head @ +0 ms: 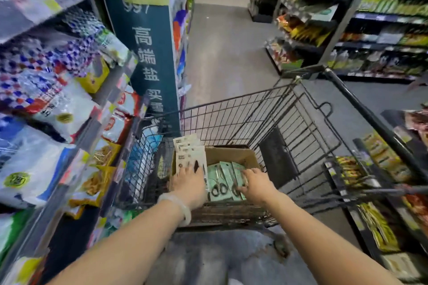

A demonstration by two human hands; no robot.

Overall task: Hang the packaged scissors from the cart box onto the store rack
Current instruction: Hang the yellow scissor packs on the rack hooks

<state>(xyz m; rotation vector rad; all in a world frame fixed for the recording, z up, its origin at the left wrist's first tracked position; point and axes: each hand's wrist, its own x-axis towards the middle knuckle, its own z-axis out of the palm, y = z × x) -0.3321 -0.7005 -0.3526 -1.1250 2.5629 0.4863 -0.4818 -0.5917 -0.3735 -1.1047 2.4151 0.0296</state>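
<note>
Left hand gripping fanned stack of beige carded packs upright at left wall of brown cardboard box in black wire cart; right hand pinching mint-green packaged scissors lying inside box.

Even indoor light, wide-angle bending at edges, left shelves smeared by blur

Mint-green scissors packs in a brown box, black wire cart.
</note>
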